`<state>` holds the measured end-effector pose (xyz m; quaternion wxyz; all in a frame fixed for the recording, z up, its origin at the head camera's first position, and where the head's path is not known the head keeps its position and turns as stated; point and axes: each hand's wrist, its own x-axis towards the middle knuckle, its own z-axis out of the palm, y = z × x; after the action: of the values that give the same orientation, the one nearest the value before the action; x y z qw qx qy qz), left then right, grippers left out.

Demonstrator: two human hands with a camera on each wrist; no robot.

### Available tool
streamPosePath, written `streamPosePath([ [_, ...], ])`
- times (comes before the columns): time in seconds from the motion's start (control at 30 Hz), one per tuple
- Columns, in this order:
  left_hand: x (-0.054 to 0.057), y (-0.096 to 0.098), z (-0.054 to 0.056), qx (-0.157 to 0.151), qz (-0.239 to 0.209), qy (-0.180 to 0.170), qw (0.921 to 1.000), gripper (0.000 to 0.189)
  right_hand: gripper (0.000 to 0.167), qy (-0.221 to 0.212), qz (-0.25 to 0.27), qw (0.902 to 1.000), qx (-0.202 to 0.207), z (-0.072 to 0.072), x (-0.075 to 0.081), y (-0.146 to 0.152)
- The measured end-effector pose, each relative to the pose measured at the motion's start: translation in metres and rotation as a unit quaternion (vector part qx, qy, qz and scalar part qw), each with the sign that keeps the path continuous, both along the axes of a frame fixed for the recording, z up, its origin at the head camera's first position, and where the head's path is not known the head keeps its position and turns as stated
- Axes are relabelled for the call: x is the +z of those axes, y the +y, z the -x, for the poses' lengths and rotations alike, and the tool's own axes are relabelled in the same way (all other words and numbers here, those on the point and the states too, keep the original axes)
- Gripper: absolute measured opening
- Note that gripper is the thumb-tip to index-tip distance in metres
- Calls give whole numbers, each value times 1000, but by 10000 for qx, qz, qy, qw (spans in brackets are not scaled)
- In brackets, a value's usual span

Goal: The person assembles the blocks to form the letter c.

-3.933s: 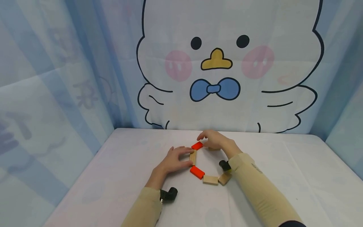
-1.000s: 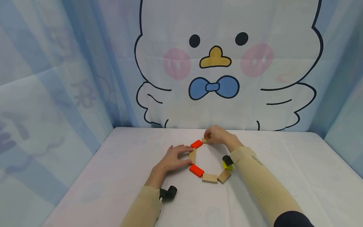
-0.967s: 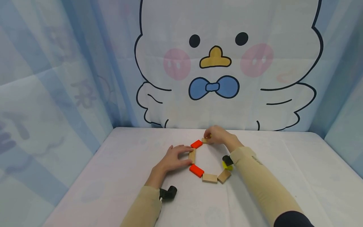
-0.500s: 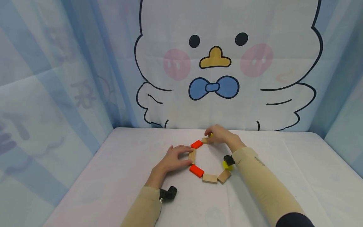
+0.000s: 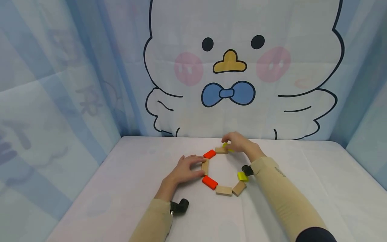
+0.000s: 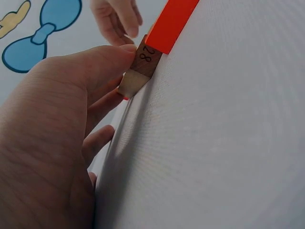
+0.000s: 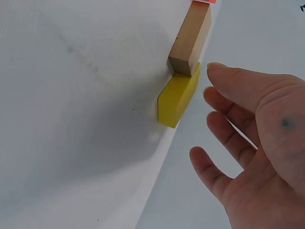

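Observation:
Small blocks form a curved row on the white table. My left hand [image 5: 184, 171] pinches the plain wooden block [image 5: 205, 167] on the row's left side, thumb at its near end, fingers at its far end. A "28" is marked on this block in the left wrist view. One red block [image 5: 210, 154] lies beyond it, another red block [image 5: 210, 182] on the near side. Over the far end, my right hand [image 5: 239, 143] hovers with loosely bent fingers. It is apart from a yellow block [image 7: 176, 98], which meets a wooden block [image 5: 221, 151].
Two wooden blocks, the front one [image 5: 223, 190] and an angled one [image 5: 239, 188], continue the row on the near side. A second yellow block [image 5: 243, 176] sits at the right, by my right wrist camera [image 5: 247, 170]. A printed curtain [image 5: 226, 121] hangs behind the table [image 5: 121, 201].
The far wooden block has come left to the far red block. A yellow block now shows beside it. My right hand has since drawn off slightly right; my left has stayed put.

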<state>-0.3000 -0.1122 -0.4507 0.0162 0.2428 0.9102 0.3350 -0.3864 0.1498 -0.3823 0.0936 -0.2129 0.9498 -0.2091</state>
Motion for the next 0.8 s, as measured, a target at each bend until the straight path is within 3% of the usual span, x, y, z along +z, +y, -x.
streamPosePath([
  [0.43, 0, 0, 0, -34, -72, 72, 9999, 49, 37, 53, -140, 9999, 45, 2, -5, 9],
  [0.8, 0, 1, -1, 3, -20, 70, 10000, 51, 34, -275, -135, 9991, -299, 0, -8, 14],
])
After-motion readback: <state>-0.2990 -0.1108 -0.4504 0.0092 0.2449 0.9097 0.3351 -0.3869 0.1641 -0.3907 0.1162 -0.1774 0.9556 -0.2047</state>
